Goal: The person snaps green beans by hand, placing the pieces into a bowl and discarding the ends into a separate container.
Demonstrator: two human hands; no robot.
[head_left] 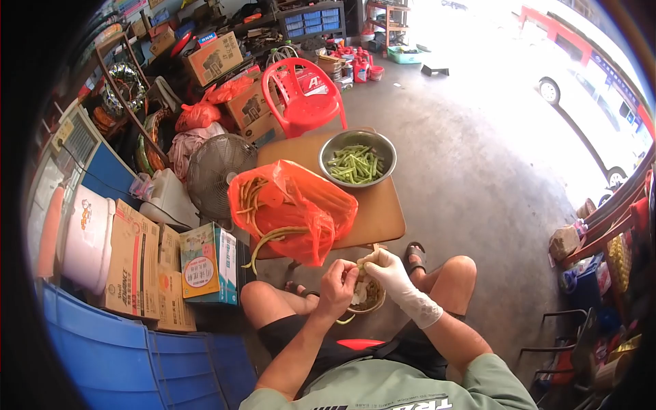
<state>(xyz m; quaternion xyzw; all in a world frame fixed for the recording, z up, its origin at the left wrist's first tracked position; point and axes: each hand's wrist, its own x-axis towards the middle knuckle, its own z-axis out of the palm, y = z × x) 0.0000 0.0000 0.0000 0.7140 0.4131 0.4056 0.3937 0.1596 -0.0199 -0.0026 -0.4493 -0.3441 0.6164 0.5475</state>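
My left hand point(336, 290), bare, is pinched closed on a short pale green bean pod point(363, 262) above my lap. My right hand point(393, 279), in a white glove, is pinched on the same pod from the other side. Beneath them, between my knees, is a round container point(373, 298) with pale scraps in it, partly hidden by my hands. On the low table point(383, 217) stands a steel bowl point(390, 162) of cut green bean pieces point(355, 165). Left of it lies an open red plastic bag point(311, 205) with long beans point(279, 234) hanging out.
Behind the table stands a red plastic chair point(311, 109). A fan point(220, 167) and cardboard boxes point(133, 263) stand to the left, with blue crates point(102, 348) nearer me. At the right edge is a black metal-framed chair point(574, 342). Concrete floor point(478, 171) stretches toward the bright doorway.
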